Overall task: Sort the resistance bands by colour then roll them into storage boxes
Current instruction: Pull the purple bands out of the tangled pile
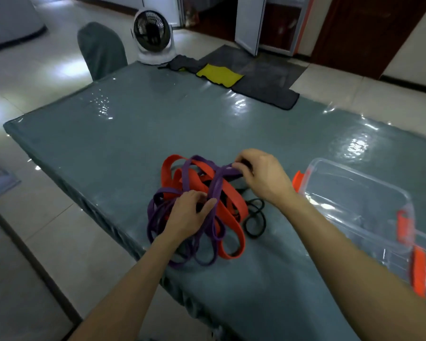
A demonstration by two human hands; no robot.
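Purple rubber was what the right hand (261,178) had pinched: one purple band (218,184), its loop end caught between thumb and fingertips (236,166). The left hand (190,212) lay on the tangle (194,178) of purple, orange bands (231,193) and black bands (255,213), fingers bent into it; whether it gripped a strand I could not tell. The hands were apart, with the heap between and beneath them on the table (133,131).

To free the band well, I judge the left hand should pin the other colours while the right draws slowly, pausing wherever an orange loop rides up.

The pinched band's long axis slanted from the right fingertips down toward the left thumb. A clear storage box (349,200) stood just beyond the right wrist.
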